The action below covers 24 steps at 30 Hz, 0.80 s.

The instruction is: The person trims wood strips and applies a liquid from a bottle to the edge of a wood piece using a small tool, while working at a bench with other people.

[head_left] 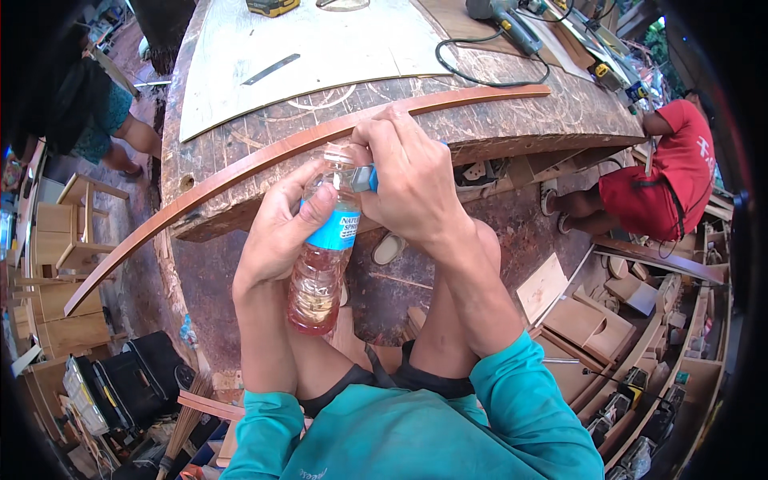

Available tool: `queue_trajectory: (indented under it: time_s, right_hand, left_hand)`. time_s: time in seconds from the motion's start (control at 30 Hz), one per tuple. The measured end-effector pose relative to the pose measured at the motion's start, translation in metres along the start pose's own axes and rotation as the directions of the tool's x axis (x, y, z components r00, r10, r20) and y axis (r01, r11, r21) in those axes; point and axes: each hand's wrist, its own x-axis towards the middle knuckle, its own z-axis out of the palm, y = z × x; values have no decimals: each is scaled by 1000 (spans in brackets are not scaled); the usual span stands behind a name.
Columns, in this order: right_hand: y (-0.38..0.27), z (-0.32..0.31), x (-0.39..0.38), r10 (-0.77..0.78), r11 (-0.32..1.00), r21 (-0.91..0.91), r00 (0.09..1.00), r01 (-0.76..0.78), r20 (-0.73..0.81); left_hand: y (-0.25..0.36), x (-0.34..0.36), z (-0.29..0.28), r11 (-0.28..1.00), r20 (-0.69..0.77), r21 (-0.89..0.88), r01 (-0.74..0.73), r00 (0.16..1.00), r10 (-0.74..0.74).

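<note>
My left hand [284, 220] is wrapped around a clear plastic bottle [314, 280] with a blue label. Reddish liquid shows in its lower part, and the bottle tilts with its neck away from me. My right hand [412, 172] is closed beside the bottle's neck, fingers bent together near the mouth. A small blue and grey thing [366, 178] shows between that palm and the bottle; its kind is mostly hidden. Just beyond both hands, a long curved wooden strip [240, 168] lies across the workbench edge and overhangs at left.
The worn wooden workbench [512, 120] carries a pale board [352, 56], a metal ruler [271, 69] and a corded power tool [516, 28]. A person in red [660, 176] stands at right, another person [104, 104] at left. Wood offcuts [588, 328] lie at lower right.
</note>
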Motion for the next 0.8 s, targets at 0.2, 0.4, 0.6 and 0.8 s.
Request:
queue_trajectory:
  time_s: [0.2, 0.4, 0.6, 0.8]
  right_hand:
    - [-2, -4, 7, 131, 978, 181, 981, -104, -145]
    - [-4, -8, 3, 367, 775, 564, 930, -287, -31]
    - [-3, -11, 6, 291, 718, 661, 957, -218, -1]
    - [0, -24, 7, 255, 690, 640, 941, -339, 223]
  left_hand:
    - [4, 3, -3, 989, 136, -146, 4, 991, 16]
    - [4, 2, -6, 948, 261, -317, -19, 960, 107]
    - [4, 2, -6, 984, 210, -172, -44, 974, 81]
    - [4, -6, -8, 996, 110, 91, -17, 994, 6]
